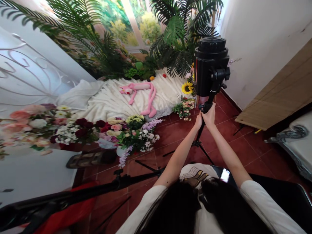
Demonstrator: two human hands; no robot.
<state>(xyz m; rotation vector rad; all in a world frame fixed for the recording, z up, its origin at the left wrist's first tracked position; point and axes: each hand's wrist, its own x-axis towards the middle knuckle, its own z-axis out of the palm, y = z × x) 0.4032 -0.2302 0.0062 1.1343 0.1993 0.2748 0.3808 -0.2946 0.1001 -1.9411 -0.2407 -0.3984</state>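
Observation:
A black studio light (211,60) stands on a black light stand (201,131) in front of me, its head tilted slightly. Below the light, my left hand (199,121) is closed around the pole. My right hand (209,115) sits a little higher, closed at the stand's black collar (204,106). Both hands touch or nearly touch each other, and parts of the fingers are hidden behind the pole and wrists. The stand's legs are spread on the red tiled floor (168,138).
A pink plush toy (143,86) lies on a white furry blanket (107,100), with flower bunches (136,133) and palm plants (175,32) around it. Another black stand (97,190) crosses at lower left. A tan panel (273,87) and a carved white seat (299,136) are at right.

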